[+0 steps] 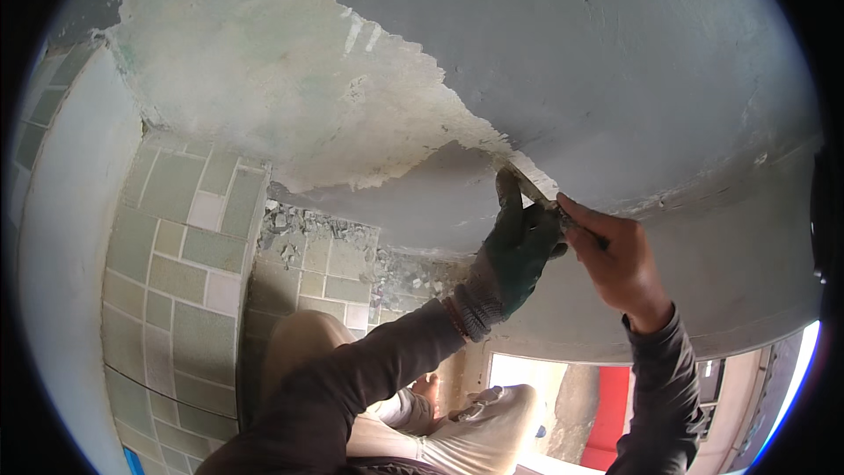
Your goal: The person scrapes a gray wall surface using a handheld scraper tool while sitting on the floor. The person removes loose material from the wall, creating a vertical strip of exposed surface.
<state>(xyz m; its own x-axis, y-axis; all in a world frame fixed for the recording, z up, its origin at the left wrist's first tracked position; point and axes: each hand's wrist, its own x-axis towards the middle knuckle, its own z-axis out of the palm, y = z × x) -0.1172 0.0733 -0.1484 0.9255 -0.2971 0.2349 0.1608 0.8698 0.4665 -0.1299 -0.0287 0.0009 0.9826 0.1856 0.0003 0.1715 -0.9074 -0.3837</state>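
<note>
My right hand, bare, grips the handle end of a narrow flat scraper. A dark green coated work glove with a grey knit cuff covers my left hand. Its fingers hold the scraper near the middle, and the thumb lies along the blade. The blade tip meets the wall at the ragged edge of the grey paint. Beyond that edge spreads a pale stripped patch, with a darker grey area below it. My fingers hide part of the scraper's handle.
Tiled steps rise at the left beside a white wall face. Paint flakes litter the step along the wall's foot. My bent knees are below. A bright opening with a red surface lies at the lower right.
</note>
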